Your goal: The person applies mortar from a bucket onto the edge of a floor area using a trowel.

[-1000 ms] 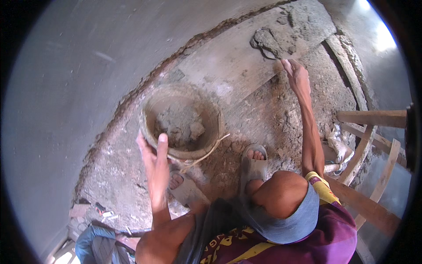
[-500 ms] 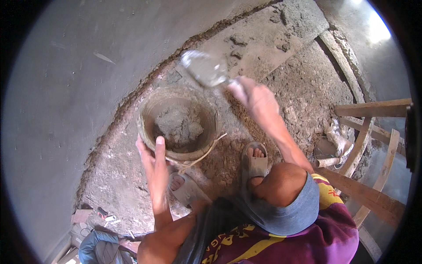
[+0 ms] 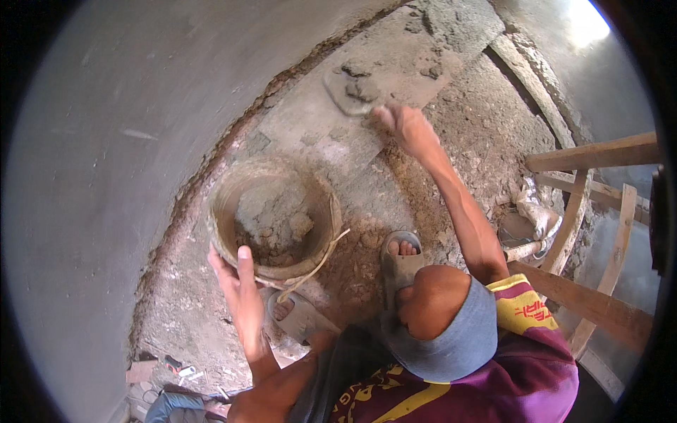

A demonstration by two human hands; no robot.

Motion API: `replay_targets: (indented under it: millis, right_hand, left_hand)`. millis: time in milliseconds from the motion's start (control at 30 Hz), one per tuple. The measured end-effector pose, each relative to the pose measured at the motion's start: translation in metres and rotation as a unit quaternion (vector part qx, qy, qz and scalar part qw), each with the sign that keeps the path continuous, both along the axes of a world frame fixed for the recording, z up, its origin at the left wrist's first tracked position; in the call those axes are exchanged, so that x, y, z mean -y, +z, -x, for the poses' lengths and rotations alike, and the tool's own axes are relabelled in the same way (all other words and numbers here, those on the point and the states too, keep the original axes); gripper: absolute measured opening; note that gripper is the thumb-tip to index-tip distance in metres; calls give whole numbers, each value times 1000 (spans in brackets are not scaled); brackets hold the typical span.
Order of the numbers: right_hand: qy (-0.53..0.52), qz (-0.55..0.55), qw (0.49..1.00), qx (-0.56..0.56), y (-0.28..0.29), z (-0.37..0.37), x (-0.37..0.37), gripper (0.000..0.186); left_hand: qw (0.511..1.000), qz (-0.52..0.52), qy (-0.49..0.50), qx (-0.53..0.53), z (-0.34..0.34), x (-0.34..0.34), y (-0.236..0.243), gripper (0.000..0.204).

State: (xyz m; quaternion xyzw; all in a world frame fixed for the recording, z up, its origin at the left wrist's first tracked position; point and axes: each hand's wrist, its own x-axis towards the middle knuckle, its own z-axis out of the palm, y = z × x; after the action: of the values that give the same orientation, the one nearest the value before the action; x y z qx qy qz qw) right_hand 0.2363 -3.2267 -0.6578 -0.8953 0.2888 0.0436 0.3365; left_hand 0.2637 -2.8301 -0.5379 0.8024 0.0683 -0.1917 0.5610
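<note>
My left hand (image 3: 238, 289) grips the near left rim of a round bucket (image 3: 330, 233), its thumb over the edge and its fingers against the outside. Inside the bucket lies a heap of wet grey mortar (image 3: 271, 211). Beyond the bucket, my right hand (image 3: 409, 129) is closed around the handle of a trowel (image 3: 337, 101). The trowel's flat blade is low over a board on the floor, beside lumps of mortar (image 3: 362, 89); whether the lumps rest on the blade or on the board, I cannot tell.
A smooth grey wall (image 3: 106, 176) curves along the left. The mortar-smeared board (image 3: 303, 127) lies along its foot. A wooden frame (image 3: 592, 151) stands at right, near a crumpled bag (image 3: 539, 211). My sandalled feet are close to the bucket. Small tools (image 3: 185, 371) lie at lower left.
The trowel has gone from raised and blurred beyond the bucket to low over the board, farther away. My right arm has stretched out with it. My left hand keeps its grip on the bucket.
</note>
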Motion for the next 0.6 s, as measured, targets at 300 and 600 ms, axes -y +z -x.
replay_targets:
  millis: [300,600]
  right_hand:
    - [-119,143,981,50,-31,-31,170,63]
    - [-168,167,972,7,-33,-25,304,59]
  left_hand:
    - [999,51,2,-9,-4,8,7,72]
    - [998,-54,-14,-1,-10,-1,-1,83]
